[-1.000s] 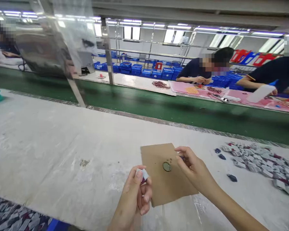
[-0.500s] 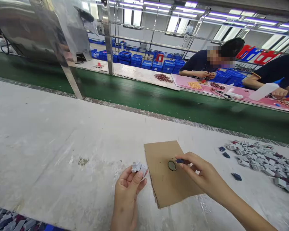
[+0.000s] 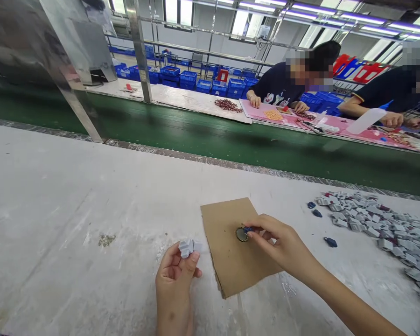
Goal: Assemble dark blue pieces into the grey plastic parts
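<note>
Since half a second ago, the dark blue piece (image 3: pixel 248 229) has moved leftward, and it now reaches over the near-hand edge of the small round dish (image 3: pixel 241 234). Right hand (image 3: pixel 283 242) pinches this piece between thumb and fingers; its outline is irregular. The dish, dark inside with a crimped rim like a bottle cap, lies just left of those fingertips, ahead and to the right of the left hand (image 3: pixel 175 280). Left hand grasps a pale grey lump (image 3: pixel 187 247), matt and sharp-edged; whether it is one piece or several, I cannot tell. Under the dish is flat brown cardboard (image 3: pixel 238 268) with rough edges, on a scuffed whitish table (image 3: pixel 73 210). Beyond the right hand, rightward, spreads a heap of grey angular pieces (image 3: pixel 371 217). Across, a co-worker's shirt (image 3: pixel 275 88) carries pale print, which I cannot read.
</note>
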Demonstrator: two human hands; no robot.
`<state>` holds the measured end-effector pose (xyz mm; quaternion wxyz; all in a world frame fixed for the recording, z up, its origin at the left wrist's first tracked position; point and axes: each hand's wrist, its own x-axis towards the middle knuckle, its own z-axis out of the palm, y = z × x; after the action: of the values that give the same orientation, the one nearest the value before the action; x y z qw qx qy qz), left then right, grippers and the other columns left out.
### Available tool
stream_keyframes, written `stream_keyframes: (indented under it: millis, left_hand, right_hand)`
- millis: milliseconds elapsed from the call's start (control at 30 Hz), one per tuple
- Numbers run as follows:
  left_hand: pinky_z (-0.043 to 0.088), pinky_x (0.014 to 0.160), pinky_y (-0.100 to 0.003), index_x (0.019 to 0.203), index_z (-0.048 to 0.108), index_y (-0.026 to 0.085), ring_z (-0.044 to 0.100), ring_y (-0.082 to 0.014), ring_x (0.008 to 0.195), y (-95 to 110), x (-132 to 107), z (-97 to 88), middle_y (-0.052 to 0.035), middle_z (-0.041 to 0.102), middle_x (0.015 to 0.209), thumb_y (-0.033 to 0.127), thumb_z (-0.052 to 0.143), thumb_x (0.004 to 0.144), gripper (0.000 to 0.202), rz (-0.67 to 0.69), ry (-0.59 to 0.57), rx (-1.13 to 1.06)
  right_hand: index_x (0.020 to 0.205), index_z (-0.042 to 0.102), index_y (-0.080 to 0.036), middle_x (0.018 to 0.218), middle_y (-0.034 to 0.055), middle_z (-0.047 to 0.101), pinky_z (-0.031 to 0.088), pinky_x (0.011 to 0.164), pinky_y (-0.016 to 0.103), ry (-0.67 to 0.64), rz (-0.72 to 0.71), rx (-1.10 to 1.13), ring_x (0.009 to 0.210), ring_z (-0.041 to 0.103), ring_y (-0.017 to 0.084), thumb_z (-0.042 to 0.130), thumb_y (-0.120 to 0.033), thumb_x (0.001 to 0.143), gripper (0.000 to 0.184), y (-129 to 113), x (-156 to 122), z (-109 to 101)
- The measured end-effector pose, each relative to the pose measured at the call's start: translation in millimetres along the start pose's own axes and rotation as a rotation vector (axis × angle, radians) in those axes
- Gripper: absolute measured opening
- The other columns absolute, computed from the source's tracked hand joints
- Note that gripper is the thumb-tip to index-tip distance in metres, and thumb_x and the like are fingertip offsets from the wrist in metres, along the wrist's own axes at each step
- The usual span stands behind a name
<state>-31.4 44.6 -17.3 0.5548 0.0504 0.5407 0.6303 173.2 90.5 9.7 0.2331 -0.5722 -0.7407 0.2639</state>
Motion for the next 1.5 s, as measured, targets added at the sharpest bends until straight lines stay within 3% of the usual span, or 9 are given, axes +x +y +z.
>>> stream_keyframes:
  millis: [133, 300, 467, 733, 867, 1000, 1100, 1300, 1500]
  left_hand:
    - [0.045, 0.040, -0.014, 0.083, 0.067, 0.017, 0.054, -0.0068, 0.046, 0.0, -1.3, 0.9, 0.0005, 0.069, 0.066, 0.031, 0.087, 0.046, 0.044, -0.001, -0.030, 0.041]
    - [0.051, 0.053, -0.015, 0.081, 0.067, 0.017, 0.065, -0.0128, 0.066, -3.6, -7.5, 6.7, -0.0022, 0.072, 0.072, 0.025, 0.082, 0.050, 0.035, 0.065, -0.030, 0.097]
    - [0.050, 0.061, -0.014, 0.077, 0.064, 0.017, 0.067, -0.0124, 0.069, -4.9, -10.8, 6.7, -0.0022, 0.073, 0.073, 0.023, 0.080, 0.053, 0.029, 0.070, -0.092, 0.131]
    - [0.050, 0.056, -0.014, 0.074, 0.063, 0.017, 0.066, -0.0126, 0.064, -10.3, -15.9, 8.7, -0.0031, 0.072, 0.070, 0.025, 0.082, 0.053, 0.029, 0.055, -0.181, 0.118]
    - [0.048, 0.052, -0.010, 0.069, 0.065, 0.019, 0.065, -0.0108, 0.061, -6.6, -21.8, 12.9, 0.0018, 0.069, 0.064, 0.024, 0.084, 0.050, 0.027, 0.081, -0.189, 0.102]
    - [0.048, 0.053, -0.009, 0.068, 0.068, 0.021, 0.064, -0.0093, 0.059, -2.1, -30.2, 16.0, 0.0018, 0.070, 0.066, 0.021, 0.082, 0.051, 0.022, 0.138, -0.199, 0.147]
    - [0.051, 0.056, -0.012, 0.069, 0.070, 0.023, 0.066, -0.0124, 0.064, -1.1, -34.6, 16.7, -0.0005, 0.073, 0.071, 0.018, 0.081, 0.052, 0.021, 0.151, -0.228, 0.153]
    - [0.054, 0.060, -0.015, 0.069, 0.071, 0.023, 0.068, -0.0155, 0.068, 1.4, -39.9, 17.1, -0.0022, 0.074, 0.075, 0.016, 0.079, 0.053, 0.019, 0.165, -0.226, 0.186]
    - [0.056, 0.059, -0.019, 0.070, 0.072, 0.024, 0.069, -0.0185, 0.069, 1.5, -42.7, 15.6, -0.0027, 0.074, 0.077, 0.018, 0.079, 0.054, 0.018, 0.214, -0.247, 0.183]
  right_hand:
    - [0.103, 0.060, -0.023, 0.089, 0.0062, 0.063, 0.050, 0.058, 0.029, 0.020, -0.086, -0.071, 0.072, 0.060, 0.016, 0.042, -0.022, 0.089, 0.023, 5.1, -0.5, 4.8]
    - [0.099, 0.059, -0.020, 0.086, 0.0064, 0.063, 0.049, 0.060, 0.030, 0.008, -0.147, -0.200, 0.072, 0.059, 0.017, 0.039, -0.016, 0.089, 0.023, 14.9, -2.1, 14.7]
    - [0.117, 0.055, -0.023, 0.088, 0.0061, 0.061, 0.049, 0.057, 0.029, 0.091, -0.144, -0.076, 0.069, 0.057, 0.015, 0.041, -0.020, 0.089, 0.031, 8.6, -4.2, 14.6]
    - [0.098, 0.065, -0.022, 0.081, 0.0061, 0.063, 0.047, 0.055, 0.030, 0.164, 0.001, 0.177, 0.066, 0.057, 0.016, 0.052, -0.028, 0.085, 0.020, -7.2, -3.9, 13.0]
    - [0.095, 0.068, -0.023, 0.087, 0.0070, 0.066, 0.051, 0.063, 0.031, 0.161, 0.210, 0.416, 0.077, 0.061, 0.019, 0.060, -0.036, 0.078, 0.022, -13.8, -10.2, 12.0]
    - [0.092, 0.067, -0.022, 0.066, 0.0024, 0.062, 0.045, 0.046, 0.023, 0.060, 0.440, 0.678, 0.057, 0.055, 0.013, 0.065, -0.042, 0.073, 0.028, -31.2, -18.9, 6.6]
    - [0.086, 0.067, -0.021, 0.055, -0.0022, 0.053, 0.040, 0.042, 0.018, 0.019, 0.470, 0.843, 0.049, 0.047, 0.008, 0.068, -0.041, 0.072, 0.024, -43.3, -23.1, 4.7]
    - [0.086, 0.068, -0.024, 0.066, 0.0000, 0.062, 0.048, 0.048, 0.020, 0.058, 0.199, 0.691, 0.054, 0.056, 0.010, 0.066, -0.026, 0.076, 0.010, -59.8, -31.0, 2.9]
    - [0.100, 0.061, -0.027, 0.081, 0.0036, 0.068, 0.053, 0.055, 0.025, 0.176, -0.251, 0.297, 0.073, 0.064, 0.016, 0.057, -0.008, 0.080, 0.028, -71.0, -32.9, 0.1]
